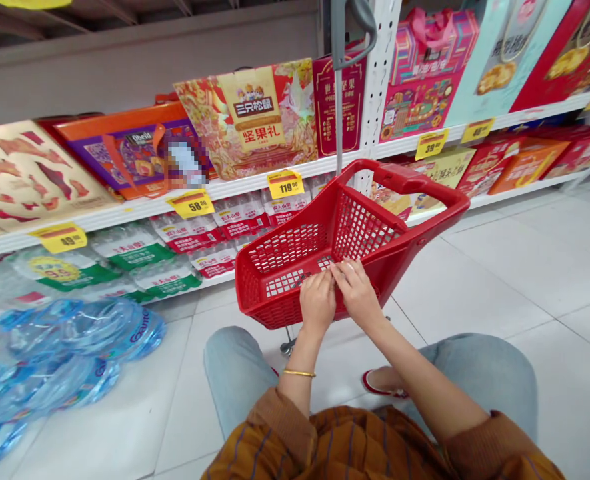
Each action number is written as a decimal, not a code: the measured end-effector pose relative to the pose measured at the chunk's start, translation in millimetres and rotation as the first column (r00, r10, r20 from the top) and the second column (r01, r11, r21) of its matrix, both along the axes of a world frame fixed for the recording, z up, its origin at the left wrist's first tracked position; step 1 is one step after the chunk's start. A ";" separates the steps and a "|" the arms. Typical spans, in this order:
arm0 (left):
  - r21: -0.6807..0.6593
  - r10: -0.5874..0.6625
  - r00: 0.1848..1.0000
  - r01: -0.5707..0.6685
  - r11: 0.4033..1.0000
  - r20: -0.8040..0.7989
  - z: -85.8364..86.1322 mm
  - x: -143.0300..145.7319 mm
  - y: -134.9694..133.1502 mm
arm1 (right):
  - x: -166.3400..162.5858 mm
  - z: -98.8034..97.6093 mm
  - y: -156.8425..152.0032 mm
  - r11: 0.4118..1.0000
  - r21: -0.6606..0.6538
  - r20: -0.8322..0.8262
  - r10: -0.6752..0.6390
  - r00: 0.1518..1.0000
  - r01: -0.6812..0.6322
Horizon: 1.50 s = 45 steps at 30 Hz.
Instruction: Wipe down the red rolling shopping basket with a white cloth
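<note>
Both my hands are close together at the near rim of a red plastic wheeled shopping basket (285,310). My left hand (319,300) has its fingers curled over that rim, with a gold bangle on the wrist. Beside it, my right hand (357,290) is closed in the same way, its fingertips meeting the left hand's fingers. The fingertips are partly hidden, so a small thing between them cannot be ruled out. No goods show inside the basket's perforated walls. Its long grey pull handle (357,33) rises upright behind it.
Gift boxes, among them a gold and red nut box (255,120), line a white shelf (225,187) with yellow price tags. Packs of bottled water (165,267) fill the lower level. Large blue water bottles (75,353) lie at left on the tiled floor (499,260). My knees flank the basket.
</note>
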<state>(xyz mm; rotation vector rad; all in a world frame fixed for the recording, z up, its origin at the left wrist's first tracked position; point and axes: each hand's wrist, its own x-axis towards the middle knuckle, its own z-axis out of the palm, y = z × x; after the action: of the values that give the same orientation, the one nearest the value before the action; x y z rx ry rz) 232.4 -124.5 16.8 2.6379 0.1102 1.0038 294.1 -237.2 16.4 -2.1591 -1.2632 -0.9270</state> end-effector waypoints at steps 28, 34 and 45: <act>0.030 0.017 0.980 -0.024 0.999 0.196 -7.8 -0.2 7.7 | 23.9 17.5 -32.4 0.976 0.110 0.045 -0.193 0.980 0.187; 0.020 0.042 0.985 -0.046 0.999 0.169 -7.5 -1.6 8.7 | -1.3 0.5 -0.5 0.996 0.072 -0.013 -0.061 0.998 0.061; 0.049 -0.002 0.991 -0.005 0.999 0.135 -7.7 -9.7 24.6 | -6.1 -2.6 5.3 0.999 -0.032 0.067 -0.019 0.998 0.021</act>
<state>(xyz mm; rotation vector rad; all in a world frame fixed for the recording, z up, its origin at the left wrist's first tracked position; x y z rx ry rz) 222.7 -100.0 9.0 2.6046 0.0575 1.1961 288.0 -231.9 13.8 -2.1863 -1.2981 -1.0006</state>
